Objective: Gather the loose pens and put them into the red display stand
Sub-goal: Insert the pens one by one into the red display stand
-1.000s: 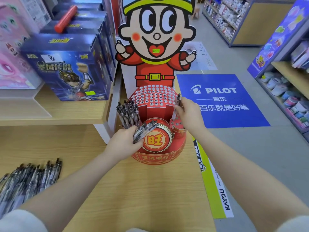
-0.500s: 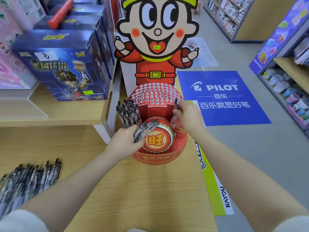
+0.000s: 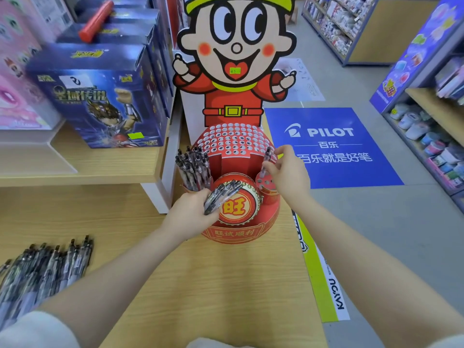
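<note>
Red display stand (image 3: 241,229): round cardboard base at the right end of a wooden table (image 3: 213,285), backed by a tall cartoon-figure cutout (image 3: 236,54). A dome of small white-ringed holes rises behind a round gold-and-red emblem (image 3: 234,205). A small perforated side holder (image 3: 267,184) sits at the stand's right.

Pens in stand (image 3: 192,167): a dense cluster of dark-capped pens, upright and slightly fanned, in the stand's left holder.

Left hand (image 3: 190,214): fingers curled round a bundle of pens (image 3: 222,195), which lies slanted across the emblem, tips pointing up and to the right. The hand rests against the stand's left front.

Right hand (image 3: 286,172): thumb and fingers pinch a single pen (image 3: 266,162), held nearly upright, its lower end at the perforated side holder. Whether the tip sits in a hole cannot be told.

Loose pens (image 3: 42,270): a flat row lying on the table at the far left, well apart from the stand, blurred.

Blue boxes (image 3: 100,96): stacked on a raised shelf left of the stand; a red tube (image 3: 96,20) lies on top.

Blue floor sticker (image 3: 331,146): marked PILOT, on the grey floor right of the table.

Shelving (image 3: 431,109): stocked shop shelves along the right edge.
</note>
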